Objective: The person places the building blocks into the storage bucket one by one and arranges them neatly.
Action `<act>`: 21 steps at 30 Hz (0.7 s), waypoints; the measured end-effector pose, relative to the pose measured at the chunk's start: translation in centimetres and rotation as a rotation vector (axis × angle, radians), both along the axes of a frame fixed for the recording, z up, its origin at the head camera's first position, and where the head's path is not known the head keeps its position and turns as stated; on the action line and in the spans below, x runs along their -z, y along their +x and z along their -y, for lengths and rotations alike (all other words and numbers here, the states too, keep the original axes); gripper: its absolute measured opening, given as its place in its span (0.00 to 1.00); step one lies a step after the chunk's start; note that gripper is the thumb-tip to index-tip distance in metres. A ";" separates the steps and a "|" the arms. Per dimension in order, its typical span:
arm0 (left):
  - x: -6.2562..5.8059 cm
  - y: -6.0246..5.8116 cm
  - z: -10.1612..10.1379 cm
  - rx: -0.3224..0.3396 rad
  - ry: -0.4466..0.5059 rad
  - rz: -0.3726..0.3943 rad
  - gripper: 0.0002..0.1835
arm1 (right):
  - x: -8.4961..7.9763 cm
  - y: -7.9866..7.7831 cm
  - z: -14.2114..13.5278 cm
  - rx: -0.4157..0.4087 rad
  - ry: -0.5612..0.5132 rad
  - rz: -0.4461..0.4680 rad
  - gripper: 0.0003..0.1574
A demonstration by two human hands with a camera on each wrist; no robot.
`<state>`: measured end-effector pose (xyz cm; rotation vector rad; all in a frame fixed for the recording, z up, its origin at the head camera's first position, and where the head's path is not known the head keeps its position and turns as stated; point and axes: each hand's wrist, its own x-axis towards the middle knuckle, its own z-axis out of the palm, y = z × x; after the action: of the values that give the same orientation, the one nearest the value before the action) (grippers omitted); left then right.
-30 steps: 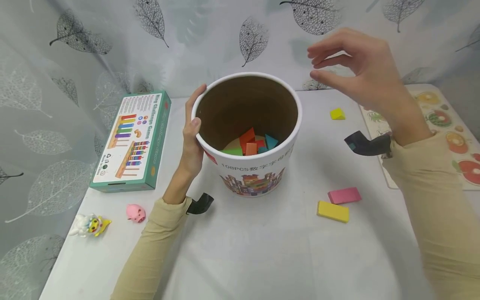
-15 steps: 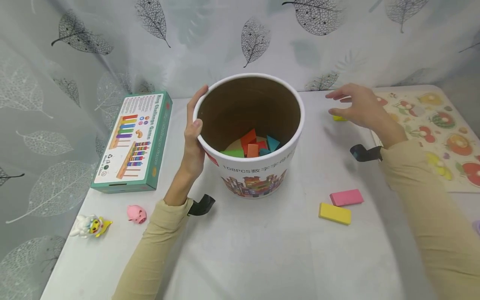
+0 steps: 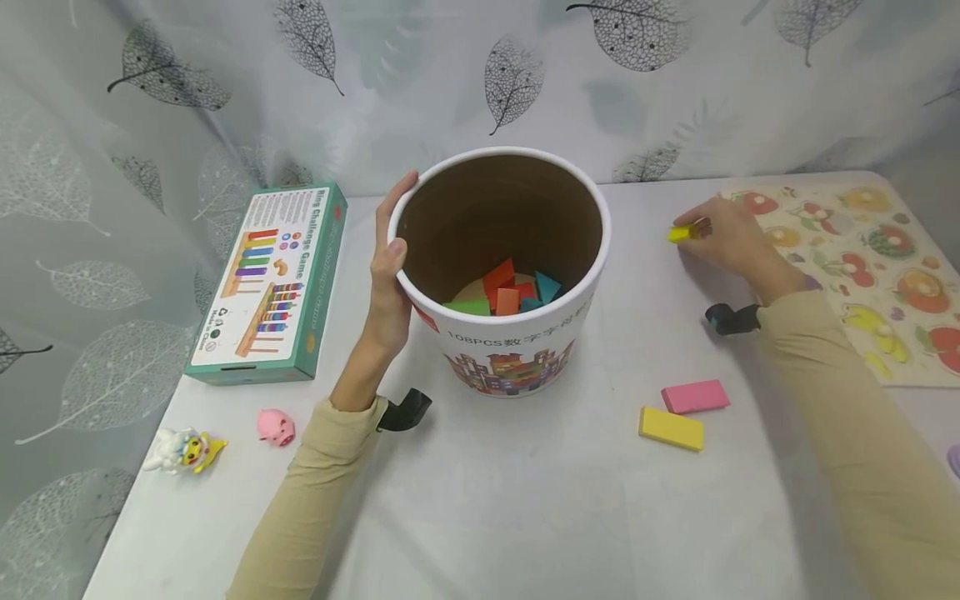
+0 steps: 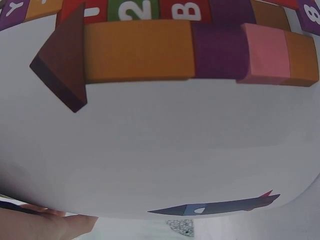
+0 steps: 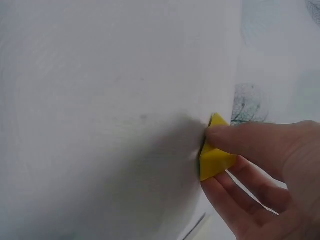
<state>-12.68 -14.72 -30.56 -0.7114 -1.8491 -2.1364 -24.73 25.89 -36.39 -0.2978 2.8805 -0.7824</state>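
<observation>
A tall white bucket (image 3: 517, 350) stands mid-table, with several coloured blocks (image 3: 507, 301) in red, orange, green and blue at its bottom. My left hand (image 3: 387, 287) grips the bucket's left rim, thumb on the near side and fingers over the outside; in the left wrist view the printed bucket wall (image 4: 165, 130) fills most of the picture. To the right, my right hand (image 3: 731, 237) pinches a small yellow triangular block (image 5: 216, 155) between thumb and fingers, at the table surface. Nearer me lie a pink block (image 3: 695, 397) and a yellow rectangular block (image 3: 671, 428), side by side.
A green-edged ring game box (image 3: 262, 283) lies at the back left. Before it are a pink pig figure (image 3: 276, 427) and a white-and-yellow figure (image 3: 185, 451). A fruit puzzle board (image 3: 862, 250) lies beyond my right hand. A leaf-patterned curtain (image 3: 450, 75) hangs behind the table.
My right hand has come down from above the table's back right to the small yellow triangular block and now pinches it. The left hand still grips the bucket's rim.
</observation>
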 end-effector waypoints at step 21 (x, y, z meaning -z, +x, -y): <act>-0.1 0.1 -0.1 0.005 0.016 0.012 0.43 | -15.1 9.4 11.1 -0.424 -0.795 -0.515 0.23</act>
<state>-12.56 -14.59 -30.42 -0.7024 -1.8354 -2.1612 -15.35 14.75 -21.31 -1.3016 2.5605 -1.9315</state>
